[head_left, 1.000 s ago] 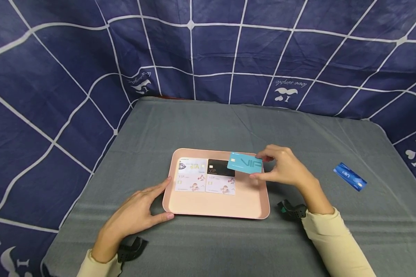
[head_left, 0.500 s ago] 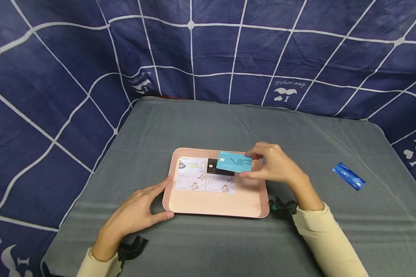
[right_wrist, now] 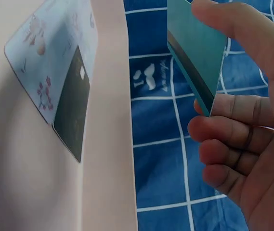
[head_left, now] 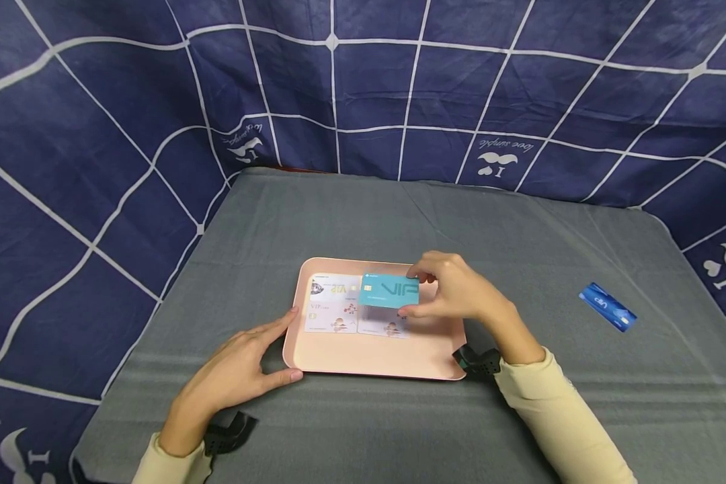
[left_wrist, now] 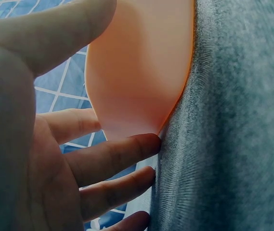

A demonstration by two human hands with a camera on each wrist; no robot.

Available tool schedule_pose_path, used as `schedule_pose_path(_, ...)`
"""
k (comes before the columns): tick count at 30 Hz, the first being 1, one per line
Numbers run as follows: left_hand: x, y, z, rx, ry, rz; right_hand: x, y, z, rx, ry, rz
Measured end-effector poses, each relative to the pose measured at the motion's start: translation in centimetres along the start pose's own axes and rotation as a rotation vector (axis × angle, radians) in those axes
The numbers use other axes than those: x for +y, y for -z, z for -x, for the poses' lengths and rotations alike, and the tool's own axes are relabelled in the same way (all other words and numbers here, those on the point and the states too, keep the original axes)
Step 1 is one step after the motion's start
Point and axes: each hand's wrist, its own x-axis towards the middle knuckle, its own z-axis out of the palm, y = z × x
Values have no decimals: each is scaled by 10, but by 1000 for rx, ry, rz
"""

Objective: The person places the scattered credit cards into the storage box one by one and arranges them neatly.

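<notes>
My right hand (head_left: pixel 456 286) pinches a teal VIP card (head_left: pixel 390 291) by its right edge, thumb below and fingers above. The card hovers over the pink tray (head_left: pixel 375 359), covering most of a black card in the head view; that black card (right_wrist: pixel 74 110) shows in the right wrist view, lying in the tray beside a white flowered card (right_wrist: pixel 50 62). Two pale cards (head_left: pixel 331 319) lie at the tray's left, one above the other. With fingers spread, my left hand (head_left: pixel 236 373) touches the tray's left rim, thumb at the near corner.
A blue VIP card (head_left: pixel 608 307) lies at the right on the grey cloth (head_left: pixel 399 437). Blue curtains (head_left: pixel 375 81) with white grid lines rise behind and at the sides.
My right hand has carried the teal card leftward over the tray, from beside the black card to above it. My left hand and the tray stay where they were.
</notes>
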Motion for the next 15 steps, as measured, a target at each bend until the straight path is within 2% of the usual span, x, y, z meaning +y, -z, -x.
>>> schedule_pose_path(9, 0, 0, 0, -4, 4, -4, -9, -12, -11, -75, -5, -9)
schedule_pose_path(15, 0, 1, 0, -6, -3, -12, -16, -19, -16, -113, -51, 11)
